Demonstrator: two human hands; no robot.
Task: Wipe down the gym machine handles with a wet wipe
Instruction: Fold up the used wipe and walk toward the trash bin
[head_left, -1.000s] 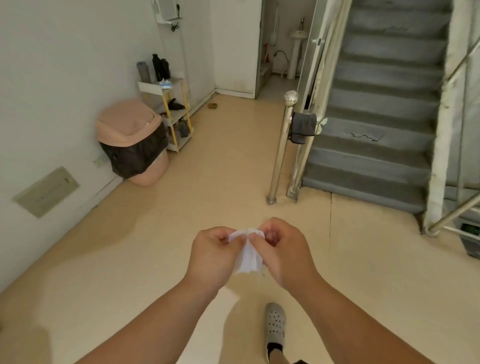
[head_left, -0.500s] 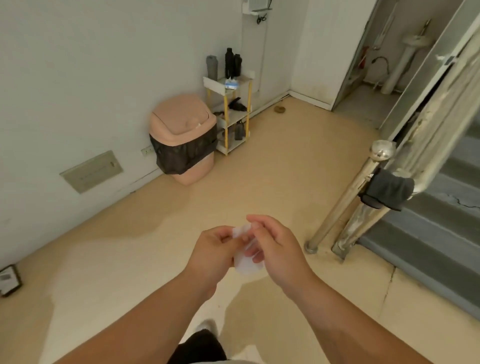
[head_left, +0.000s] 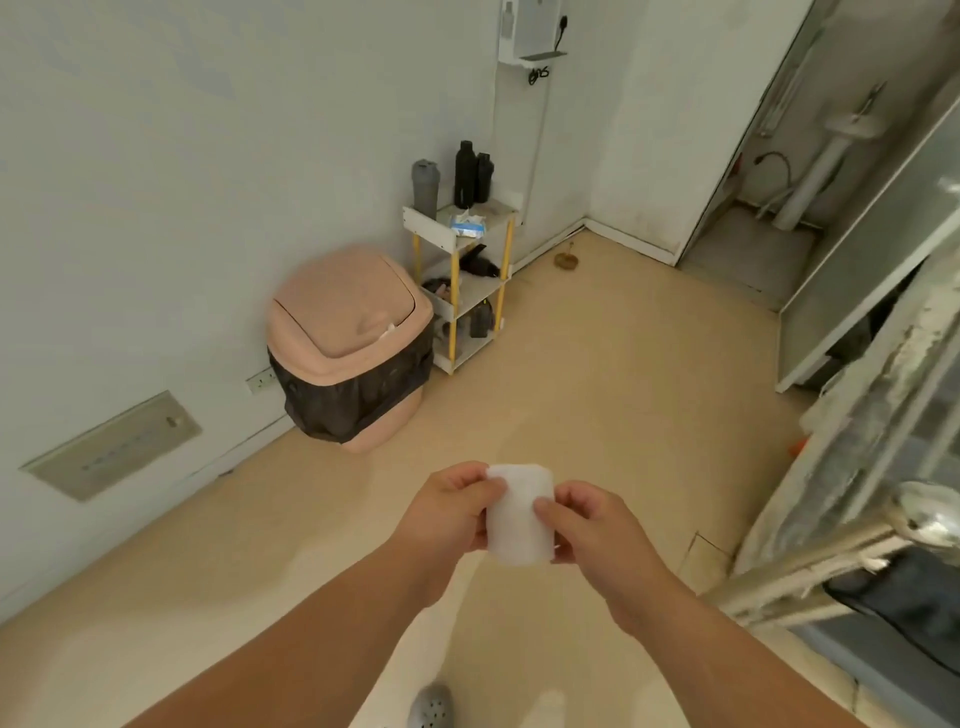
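Observation:
A white wet wipe (head_left: 518, 514), folded into a small rectangle, is held in front of me above the floor. My left hand (head_left: 448, 512) pinches its left edge with thumb and fingers. My right hand (head_left: 597, 535) pinches its right edge the same way. No gym machine or handle is in view.
A pink swing-lid bin (head_left: 348, 343) with a black liner stands by the left wall. Beside it is a small white shelf rack (head_left: 462, 280) with bottles and a wipes pack. A metal stair railing post (head_left: 841, 551) is at the right; a doorway (head_left: 774, 171) opens at the far right.
My view has turned left, so the bin and shelf moved toward the centre and the stairs left the frame. The crumpled wipe is now spread flat between my hands.

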